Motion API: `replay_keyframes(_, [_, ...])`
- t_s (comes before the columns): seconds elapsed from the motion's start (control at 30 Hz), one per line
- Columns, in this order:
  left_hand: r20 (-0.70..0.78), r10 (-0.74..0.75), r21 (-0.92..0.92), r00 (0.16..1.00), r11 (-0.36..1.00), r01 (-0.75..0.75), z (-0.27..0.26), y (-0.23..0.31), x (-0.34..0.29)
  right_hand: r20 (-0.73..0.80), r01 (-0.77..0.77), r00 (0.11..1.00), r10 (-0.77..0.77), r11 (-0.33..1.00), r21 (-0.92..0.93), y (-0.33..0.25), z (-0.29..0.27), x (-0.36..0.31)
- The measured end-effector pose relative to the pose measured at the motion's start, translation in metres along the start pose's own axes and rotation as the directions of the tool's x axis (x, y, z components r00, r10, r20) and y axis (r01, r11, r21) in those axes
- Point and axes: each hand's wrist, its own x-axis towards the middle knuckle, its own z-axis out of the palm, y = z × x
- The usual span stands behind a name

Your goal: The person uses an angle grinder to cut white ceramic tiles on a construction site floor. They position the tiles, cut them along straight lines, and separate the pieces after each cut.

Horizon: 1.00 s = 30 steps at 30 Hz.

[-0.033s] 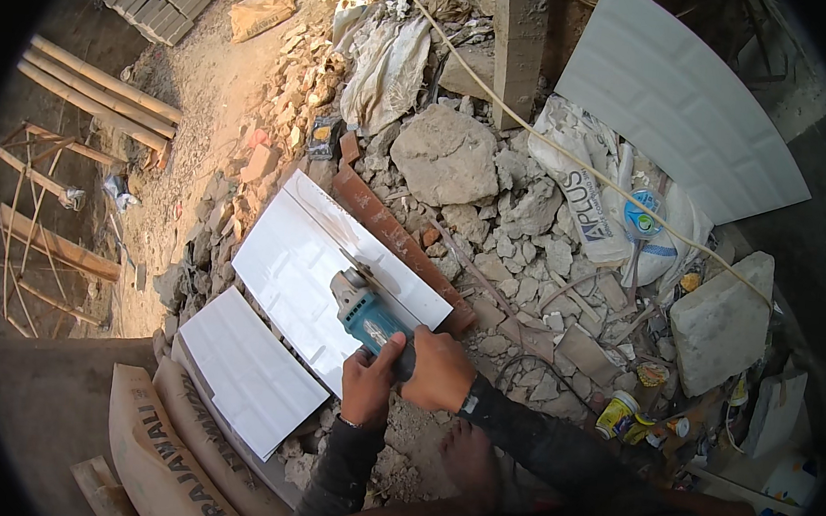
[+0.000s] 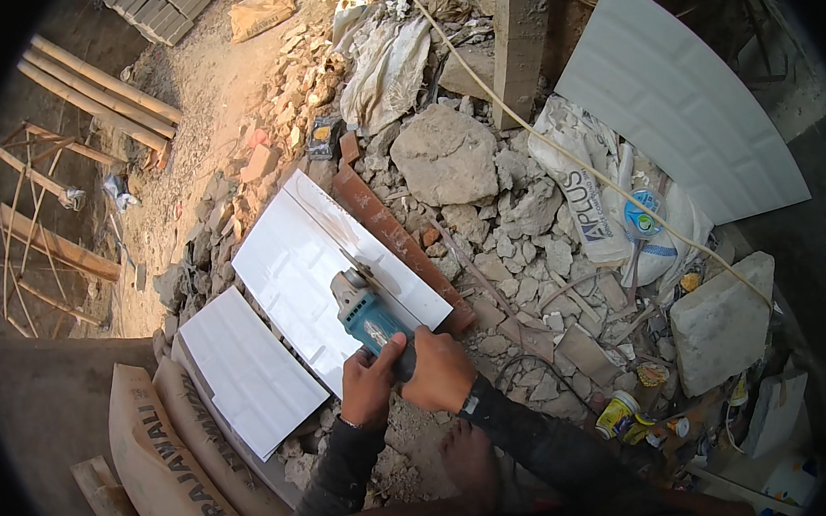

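Observation:
Both my hands grip a teal angle grinder (image 2: pixel 370 319) with a grey metal head. My left hand (image 2: pixel 367 387) closes round its body from the left side. Around the rear end wraps my right hand (image 2: pixel 440 372). The grinder's disc (image 2: pixel 354 263) sits over a glossy white tile (image 2: pixel 282 257), beside a thin dark line running along the tile's length near its far edge; whether it touches the surface I cannot tell. A reddish-brown board or bar (image 2: pixel 391 232) lies along that edge. Another white tile (image 2: pixel 251 373) with a brick-like relief rests to the left, nearer me.
Broken concrete and a large stone slab (image 2: pixel 447 154) lie beyond the tile. A big white panel (image 2: pixel 677 104) leans at the far right, with a pale cable (image 2: pixel 539 132) crossing before it. Full brown sacks (image 2: pixel 160 456) stand at lower left. Yellow cups (image 2: pixel 619 415) litter the right.

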Motion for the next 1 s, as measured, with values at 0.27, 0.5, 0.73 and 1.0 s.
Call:
replay_keyframes(0.27, [-0.001, -0.029, 0.015, 1.0, 0.999, 0.029, 0.004, 0.004, 0.0, 0.005, 0.011, 1.0, -0.011, 1.0, 0.004, 0.005, -0.005, 0.001])
replay_keyframes(0.5, [0.012, -0.023, -0.039, 1.0, 0.999, 0.024, 0.007, 0.0, -0.003, 0.002, 0.024, 1.0, -0.024, 1.0, -0.003, 0.007, -0.005, -0.003])
replay_keyframes(0.73, [0.031, -0.035, -0.018, 0.999, 0.999, 0.036, 0.006, -0.001, -0.006, -0.008, 0.026, 1.0, -0.026, 1.0, 0.006, 0.009, -0.006, -0.008])
replay_keyframes(1.0, [0.017, -0.063, -0.008, 0.998, 0.998, 0.063, 0.009, -0.001, -0.011, -0.014, 0.01, 1.0, -0.01, 1.0, 0.016, 0.01, -0.008, -0.014])
